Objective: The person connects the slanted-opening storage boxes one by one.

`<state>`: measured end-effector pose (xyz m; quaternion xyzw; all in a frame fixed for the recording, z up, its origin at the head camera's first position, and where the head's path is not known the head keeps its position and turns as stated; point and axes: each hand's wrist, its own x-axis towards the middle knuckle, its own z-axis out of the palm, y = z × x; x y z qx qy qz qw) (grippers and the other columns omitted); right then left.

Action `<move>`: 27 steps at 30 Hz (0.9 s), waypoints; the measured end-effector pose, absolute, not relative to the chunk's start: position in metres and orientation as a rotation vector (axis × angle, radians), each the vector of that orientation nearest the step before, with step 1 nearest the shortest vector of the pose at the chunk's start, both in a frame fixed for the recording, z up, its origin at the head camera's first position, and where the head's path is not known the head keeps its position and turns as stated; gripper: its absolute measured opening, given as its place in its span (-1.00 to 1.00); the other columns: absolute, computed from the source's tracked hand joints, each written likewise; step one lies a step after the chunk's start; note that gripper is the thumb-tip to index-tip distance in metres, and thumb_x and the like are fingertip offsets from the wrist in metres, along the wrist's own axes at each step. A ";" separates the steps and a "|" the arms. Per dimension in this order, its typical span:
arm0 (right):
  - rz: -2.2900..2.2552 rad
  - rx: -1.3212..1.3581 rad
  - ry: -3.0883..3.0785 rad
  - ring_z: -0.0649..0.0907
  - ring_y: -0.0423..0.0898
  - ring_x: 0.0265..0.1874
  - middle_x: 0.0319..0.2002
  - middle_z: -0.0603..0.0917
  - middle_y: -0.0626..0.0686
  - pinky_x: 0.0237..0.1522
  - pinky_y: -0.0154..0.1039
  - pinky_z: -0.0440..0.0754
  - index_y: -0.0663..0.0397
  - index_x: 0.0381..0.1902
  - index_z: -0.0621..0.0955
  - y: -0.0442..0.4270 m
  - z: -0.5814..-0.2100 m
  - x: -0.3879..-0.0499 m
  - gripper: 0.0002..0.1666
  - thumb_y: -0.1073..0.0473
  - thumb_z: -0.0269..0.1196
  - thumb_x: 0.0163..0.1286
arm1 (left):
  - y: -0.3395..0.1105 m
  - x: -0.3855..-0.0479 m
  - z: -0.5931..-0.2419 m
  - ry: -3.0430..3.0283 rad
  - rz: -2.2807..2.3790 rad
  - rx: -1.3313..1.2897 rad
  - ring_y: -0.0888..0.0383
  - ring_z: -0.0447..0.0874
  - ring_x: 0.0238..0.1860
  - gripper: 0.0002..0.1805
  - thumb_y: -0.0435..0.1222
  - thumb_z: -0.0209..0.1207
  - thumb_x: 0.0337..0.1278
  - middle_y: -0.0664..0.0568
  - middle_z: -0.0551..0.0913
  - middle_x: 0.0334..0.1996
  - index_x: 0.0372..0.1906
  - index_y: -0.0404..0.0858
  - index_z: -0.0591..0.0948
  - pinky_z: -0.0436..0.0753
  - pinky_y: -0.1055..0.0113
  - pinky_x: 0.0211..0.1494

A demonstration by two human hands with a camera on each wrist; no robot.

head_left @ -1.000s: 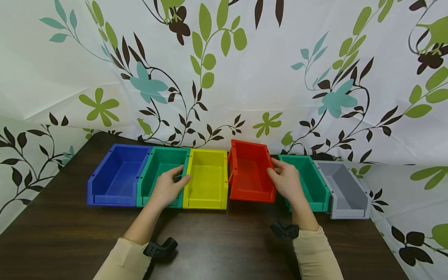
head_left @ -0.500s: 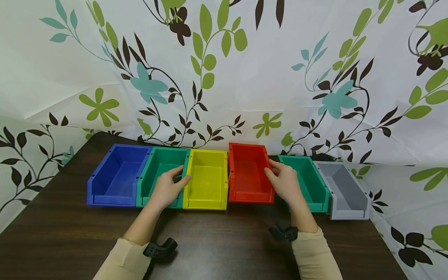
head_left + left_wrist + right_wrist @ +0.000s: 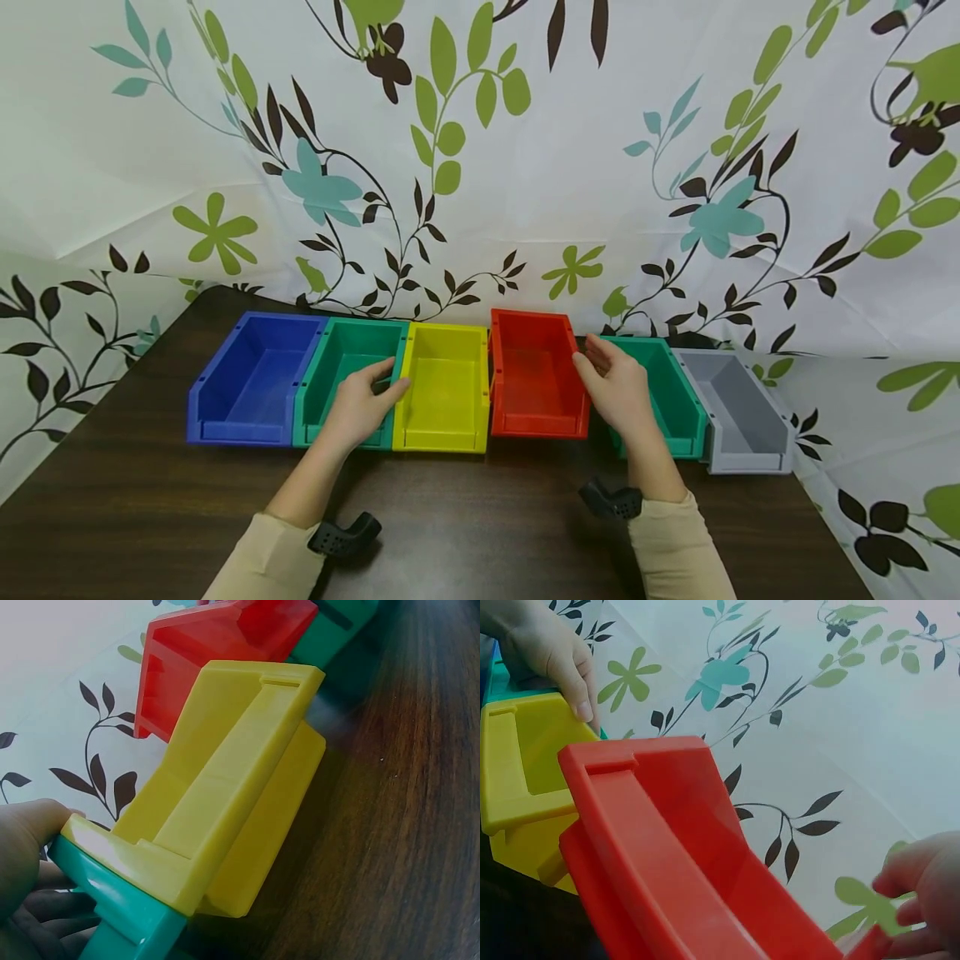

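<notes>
My left hand (image 3: 363, 408) pinches the adjoining walls of the left green bin (image 3: 347, 343) and the yellow bin (image 3: 446, 379), its thumb on the yellow rim (image 3: 112, 844) and its other fingers on the green side. Just right of the yellow bin stands a red bin (image 3: 534, 375), its front edge a little farther back. At the red bin's right side is my right hand (image 3: 618, 392), fingers loosely bent; the right wrist view shows this hand (image 3: 930, 892) with its fingertips off the red wall (image 3: 757, 892).
A blue bin (image 3: 258, 375) stands at the left end of the row. Right of my right hand are another green bin (image 3: 663, 392) and a grey bin (image 3: 738, 408). Patterned cloth (image 3: 570, 167) hangs behind the dark wooden table (image 3: 480, 525).
The red bin has turned straighter and shifted slightly left beside the yellow bin. My right fingers have come away from its wall. My left hand has stayed in place.
</notes>
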<state>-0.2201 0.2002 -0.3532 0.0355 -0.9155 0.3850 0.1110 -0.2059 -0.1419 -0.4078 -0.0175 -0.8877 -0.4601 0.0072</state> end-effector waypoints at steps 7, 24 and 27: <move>1.018 0.308 -2.438 0.67 0.16 -0.03 0.05 0.64 0.26 -0.04 0.03 0.62 0.28 0.16 0.53 0.186 -0.350 -0.211 -0.50 0.13 0.22 0.32 | -0.141 -0.204 -0.408 -2.766 -1.417 -0.047 -0.21 0.38 0.28 -0.36 -0.10 0.10 0.28 -0.27 0.40 0.29 0.35 -0.37 0.31 0.44 -0.08 0.26; 0.732 0.788 -2.802 0.53 0.02 0.22 0.24 0.53 0.05 0.10 0.01 0.57 0.07 0.29 0.44 0.150 -0.334 -0.219 -0.40 0.00 0.19 0.34 | -0.140 -0.204 -0.410 -2.738 -1.448 -0.041 -0.18 0.42 0.26 -0.36 -0.11 0.12 0.27 -0.26 0.41 0.28 0.34 -0.36 0.32 0.49 -0.06 0.21; 0.728 0.828 -2.820 0.49 0.00 0.26 0.26 0.50 0.04 0.15 0.01 0.53 0.06 0.31 0.42 0.149 -0.333 -0.221 -0.40 0.00 0.17 0.36 | -0.140 -0.204 -0.410 -2.730 -1.453 -0.038 -0.18 0.43 0.25 -0.36 -0.11 0.12 0.26 -0.26 0.42 0.28 0.34 -0.36 0.32 0.50 -0.06 0.21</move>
